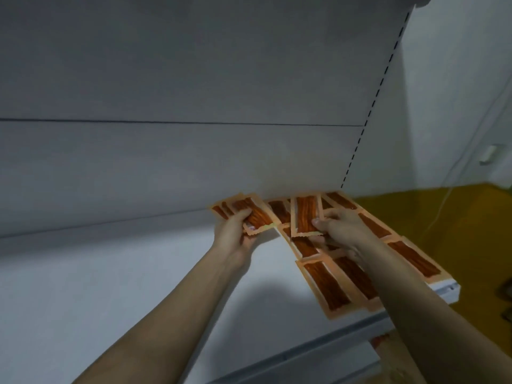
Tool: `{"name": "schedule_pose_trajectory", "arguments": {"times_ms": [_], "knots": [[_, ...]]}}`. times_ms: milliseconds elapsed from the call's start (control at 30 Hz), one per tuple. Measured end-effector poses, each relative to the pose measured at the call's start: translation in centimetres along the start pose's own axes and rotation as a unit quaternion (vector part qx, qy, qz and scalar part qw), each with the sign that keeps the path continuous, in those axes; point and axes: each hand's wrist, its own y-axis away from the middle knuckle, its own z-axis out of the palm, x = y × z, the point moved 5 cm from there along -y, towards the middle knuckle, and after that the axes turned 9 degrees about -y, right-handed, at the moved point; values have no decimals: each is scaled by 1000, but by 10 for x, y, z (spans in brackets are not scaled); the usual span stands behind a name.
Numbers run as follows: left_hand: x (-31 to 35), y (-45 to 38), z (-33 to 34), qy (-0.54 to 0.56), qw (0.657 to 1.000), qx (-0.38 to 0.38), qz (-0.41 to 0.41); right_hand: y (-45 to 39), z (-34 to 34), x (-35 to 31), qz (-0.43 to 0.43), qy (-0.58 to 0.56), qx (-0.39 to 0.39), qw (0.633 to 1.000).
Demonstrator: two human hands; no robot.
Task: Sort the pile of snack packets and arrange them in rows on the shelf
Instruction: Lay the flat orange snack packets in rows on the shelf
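Both my bare forearms reach up and forward over the white flat shelf board (138,286), wrists close to its grey back panel (194,79). My left hand (235,231) is turned palm-in, fingers curled round a fanned bunch of orange flat snack packets with brown strips printed on them (249,214), held just above the board near the back. My right hand (339,224) pinches a single upright orange packet (306,216) by its lower edge, thumb on its front. Beneath and beside that hand, laid orange packets (327,286) lie in rows along the shelf's right end, edges touching or overlapping.
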Motion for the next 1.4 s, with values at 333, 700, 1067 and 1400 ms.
{"name": "schedule_pose_trajectory", "arguments": {"times_ms": [333,700,1067,1400], "knots": [[-10,-50,17,-65,982,88,151,-96,20,-23,-112,162,-145,970],[-3,-44,7,-176,972,56,144,-132,31,-10,-265,410,-191,852],[-6,-28,31,-191,969,-77,135,-77,64,-23,-257,213,-266,904],[-9,-33,24,-126,980,-13,152,-137,-12,-39,-216,202,-103,950]]}}
